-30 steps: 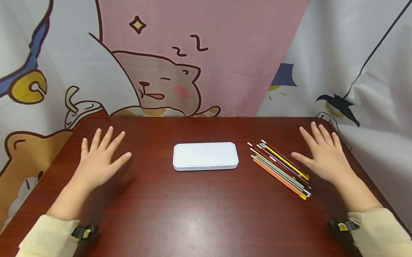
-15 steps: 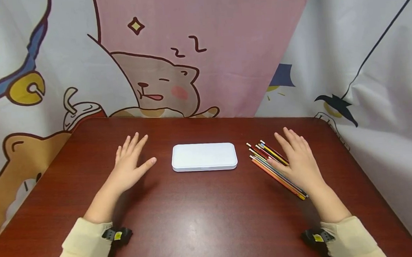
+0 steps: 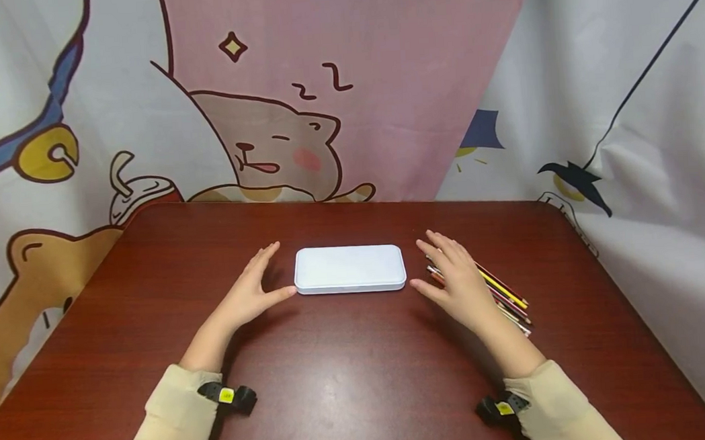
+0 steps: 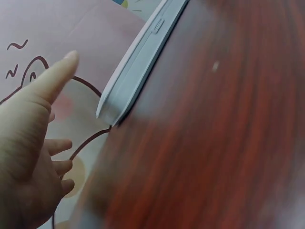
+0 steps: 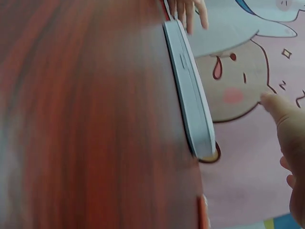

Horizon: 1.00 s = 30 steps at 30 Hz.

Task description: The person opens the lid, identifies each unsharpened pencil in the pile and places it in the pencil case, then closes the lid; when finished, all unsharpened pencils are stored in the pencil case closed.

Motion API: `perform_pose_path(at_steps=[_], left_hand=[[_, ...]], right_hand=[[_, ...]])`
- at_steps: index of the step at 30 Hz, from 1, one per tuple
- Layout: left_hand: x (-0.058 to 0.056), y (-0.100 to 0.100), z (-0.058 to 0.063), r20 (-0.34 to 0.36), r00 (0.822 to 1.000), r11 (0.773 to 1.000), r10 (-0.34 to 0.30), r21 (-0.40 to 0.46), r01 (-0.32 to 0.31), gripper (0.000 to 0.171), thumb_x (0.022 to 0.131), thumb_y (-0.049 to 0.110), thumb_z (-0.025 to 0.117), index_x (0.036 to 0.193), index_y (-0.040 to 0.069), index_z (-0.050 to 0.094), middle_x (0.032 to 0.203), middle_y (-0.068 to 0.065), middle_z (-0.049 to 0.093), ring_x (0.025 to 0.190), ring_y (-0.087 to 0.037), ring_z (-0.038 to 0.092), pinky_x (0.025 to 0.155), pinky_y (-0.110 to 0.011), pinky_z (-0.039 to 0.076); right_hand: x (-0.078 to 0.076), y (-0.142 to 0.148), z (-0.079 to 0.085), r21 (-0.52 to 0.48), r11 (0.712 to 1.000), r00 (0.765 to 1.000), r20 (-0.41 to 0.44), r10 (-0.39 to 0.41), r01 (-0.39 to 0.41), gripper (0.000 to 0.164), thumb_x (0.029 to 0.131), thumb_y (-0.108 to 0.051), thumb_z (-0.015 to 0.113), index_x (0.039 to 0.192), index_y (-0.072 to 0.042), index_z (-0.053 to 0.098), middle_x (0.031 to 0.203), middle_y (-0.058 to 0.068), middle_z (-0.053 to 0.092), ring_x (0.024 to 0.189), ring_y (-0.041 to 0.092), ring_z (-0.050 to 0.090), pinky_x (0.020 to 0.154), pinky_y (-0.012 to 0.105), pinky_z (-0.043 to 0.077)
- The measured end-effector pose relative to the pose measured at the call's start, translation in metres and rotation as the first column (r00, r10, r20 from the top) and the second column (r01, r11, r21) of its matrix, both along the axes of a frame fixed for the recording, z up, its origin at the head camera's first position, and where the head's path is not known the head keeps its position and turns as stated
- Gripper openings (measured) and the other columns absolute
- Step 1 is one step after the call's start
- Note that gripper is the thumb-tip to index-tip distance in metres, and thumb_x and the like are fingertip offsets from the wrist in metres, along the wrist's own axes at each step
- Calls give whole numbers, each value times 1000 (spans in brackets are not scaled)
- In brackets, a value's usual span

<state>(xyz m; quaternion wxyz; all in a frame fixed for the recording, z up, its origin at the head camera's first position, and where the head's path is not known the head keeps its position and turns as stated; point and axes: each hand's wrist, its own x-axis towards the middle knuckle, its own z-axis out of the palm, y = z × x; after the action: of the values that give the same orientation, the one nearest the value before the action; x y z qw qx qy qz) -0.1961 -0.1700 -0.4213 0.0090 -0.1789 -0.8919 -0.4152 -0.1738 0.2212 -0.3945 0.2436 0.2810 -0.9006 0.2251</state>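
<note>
A flat white case with rounded corners (image 3: 349, 268) lies closed on the table; a small catch shows on its front side in both wrist views. Just left of it is my left hand (image 3: 247, 295), fingers extended and thumb spread, the thumb tip close to the case's near left corner. Whether that thumb touches it I cannot tell. My right hand (image 3: 458, 284) hovers to the right of the case, thumb and fingers apart, with a small gap to its edge. Under and behind the right hand lie several pencils (image 3: 505, 291), partly hidden by it. Neither hand holds anything.
The dark red-brown wooden table (image 3: 338, 382) has its far edge against a printed curtain (image 3: 394, 110) with cartoon animals. Black wrist cameras sit at both cream sleeves (image 3: 173, 412).
Both hands have moved inward from the table's sides to either end of the white case. The right hand has passed over the pencils. Case and pencils have stayed in place.
</note>
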Motion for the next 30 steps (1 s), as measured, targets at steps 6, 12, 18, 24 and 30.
perform_pose_path(at_steps=[6,12,18,24,30], left_hand=[[-3,9,-13,56,998,998,-24,58,20,100,76,31,82,152,8,22,154,-16,24,140,-33,21,108,-55,21],[-11,17,-21,62,997,994,-55,97,48,103,72,30,85,152,7,22,154,-11,26,140,-28,22,109,-51,20],[-19,25,-24,51,997,995,-50,91,45,105,70,28,87,151,5,24,153,-12,28,140,-29,24,109,-50,20],[-23,28,-25,56,998,996,-43,74,39,107,67,29,88,151,7,25,153,-14,29,139,-31,25,109,-51,21],[-28,30,-27,59,997,998,-48,42,46,108,67,32,88,152,8,25,152,-15,31,138,-31,27,109,-49,22]], right_hand=[[-5,-22,-5,43,996,997,15,72,-73,69,75,-26,82,134,-4,54,140,16,47,128,34,41,107,51,25],[-11,-38,-8,107,987,992,54,118,-123,63,80,-29,79,134,-6,55,141,15,47,127,33,43,105,51,29],[-18,-52,-12,234,958,985,66,157,-168,63,85,-33,73,137,-6,52,144,15,44,130,31,41,105,48,30],[-22,-65,-14,331,923,980,38,196,-197,62,86,-34,71,138,-6,51,143,15,45,129,30,42,104,47,32],[-27,-76,-18,406,891,977,38,208,-205,64,85,-33,73,139,-6,49,144,14,44,131,29,41,105,44,32]])
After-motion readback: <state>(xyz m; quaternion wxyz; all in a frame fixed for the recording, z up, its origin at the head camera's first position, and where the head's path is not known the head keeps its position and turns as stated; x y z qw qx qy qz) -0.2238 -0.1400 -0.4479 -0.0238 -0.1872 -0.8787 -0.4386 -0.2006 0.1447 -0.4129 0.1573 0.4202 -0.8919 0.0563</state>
